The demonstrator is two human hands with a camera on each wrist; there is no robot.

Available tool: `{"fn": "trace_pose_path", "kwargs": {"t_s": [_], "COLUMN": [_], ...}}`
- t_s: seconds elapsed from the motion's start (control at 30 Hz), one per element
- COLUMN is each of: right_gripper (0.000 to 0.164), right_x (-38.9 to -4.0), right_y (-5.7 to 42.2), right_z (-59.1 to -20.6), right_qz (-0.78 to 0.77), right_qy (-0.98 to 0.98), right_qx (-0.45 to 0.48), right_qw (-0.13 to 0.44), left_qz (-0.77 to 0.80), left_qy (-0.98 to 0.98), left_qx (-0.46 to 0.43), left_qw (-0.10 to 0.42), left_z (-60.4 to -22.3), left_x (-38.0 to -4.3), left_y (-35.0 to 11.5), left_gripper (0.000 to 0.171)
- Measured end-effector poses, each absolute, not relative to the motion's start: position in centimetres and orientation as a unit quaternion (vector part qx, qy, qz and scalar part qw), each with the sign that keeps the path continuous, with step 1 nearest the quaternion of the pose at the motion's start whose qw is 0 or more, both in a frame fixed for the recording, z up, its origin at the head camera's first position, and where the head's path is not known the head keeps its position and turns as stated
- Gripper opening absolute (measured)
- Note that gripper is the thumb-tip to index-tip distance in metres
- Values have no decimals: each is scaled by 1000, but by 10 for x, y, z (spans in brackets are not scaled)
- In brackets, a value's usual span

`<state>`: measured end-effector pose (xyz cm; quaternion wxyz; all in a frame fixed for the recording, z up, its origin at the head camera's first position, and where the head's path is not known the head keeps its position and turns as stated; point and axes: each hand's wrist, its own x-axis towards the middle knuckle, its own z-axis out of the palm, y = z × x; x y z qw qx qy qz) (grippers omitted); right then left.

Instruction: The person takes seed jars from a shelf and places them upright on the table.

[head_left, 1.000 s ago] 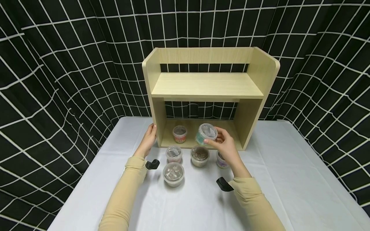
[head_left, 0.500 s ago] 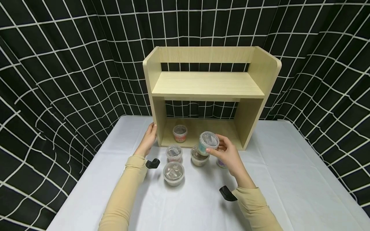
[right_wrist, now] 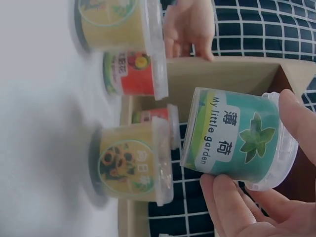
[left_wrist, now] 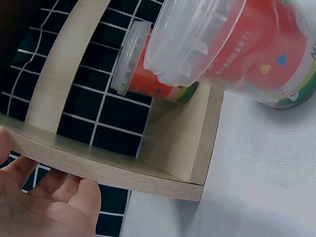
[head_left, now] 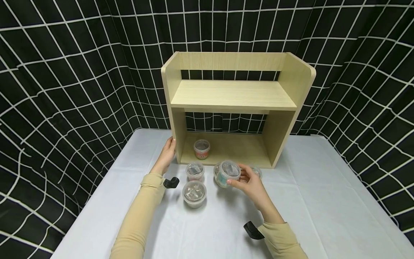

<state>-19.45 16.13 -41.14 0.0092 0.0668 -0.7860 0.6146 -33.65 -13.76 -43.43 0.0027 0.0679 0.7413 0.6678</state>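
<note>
My right hand (head_left: 252, 185) grips a teal plastic tub (head_left: 228, 172) with a clear lid, tilted above the table. In the right wrist view, the tub (right_wrist: 242, 136) shows a green leaf and "My little garden"; thumb and fingers hold it at the lid and side. Partly behind it stands a yellow-labelled tub (right_wrist: 128, 163) with sunflowers. Another tub (head_left: 257, 171) is mostly hidden by my right hand. My left hand (head_left: 165, 156) rests at the left side panel of a wooden shelf (head_left: 233, 94), its fingers (left_wrist: 86, 195) against the panel's outer side.
A red-labelled tub (head_left: 202, 149) stands on the shelf's lower board at left. Before the shelf, on the white tablecloth (head_left: 207, 237), stand a second red-labelled tub (head_left: 195, 171) and a larger pale tub (head_left: 194, 194). Black curtains (head_left: 58, 90) with white grid lines surround the table.
My right hand has brought the teal tub out from the lower shelf opening, toward me and down, to in front of the shelf. My left hand stays at the side panel.
</note>
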Motion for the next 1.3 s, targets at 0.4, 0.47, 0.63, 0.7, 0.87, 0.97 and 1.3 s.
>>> {"fn": "trace_pose_path", "kwargs": {"t_s": [0.4, 0.47, 0.63, 0.7, 0.87, 0.97, 1.3], "right_gripper": [66, 66, 66, 67, 67, 68, 72], "right_x": [-186, -185, -184, -183, -181, -180, -176], "right_y": [157, 156, 155, 155, 154, 153, 152], "right_z": [-423, -427, -437, -441, -449, -451, -457], "right_qz": [620, 610, 591, 582, 569, 564, 582], "right_qy": [-782, -790, -805, -811, -820, -824, -811], "right_qx": [65, 64, 60, 58, 59, 57, 50], "right_qw": [-6, -8, -4, -5, -11, -13, -34], "left_qz": [672, 672, 675, 672, 663, 665, 681], "left_qy": [737, 737, 735, 737, 746, 744, 728], "left_qx": [68, 69, 68, 67, 65, 65, 74], "left_qw": [18, 20, 18, 15, 5, 3, 16], "left_z": [-413, -412, -419, -425, -435, -435, -415], "left_x": [-320, -319, -325, -330, -336, -336, -320], "left_y": [-133, -133, -135, -136, -138, -137, -133], "left_gripper": [52, 51, 52, 53, 58, 58, 50]}}
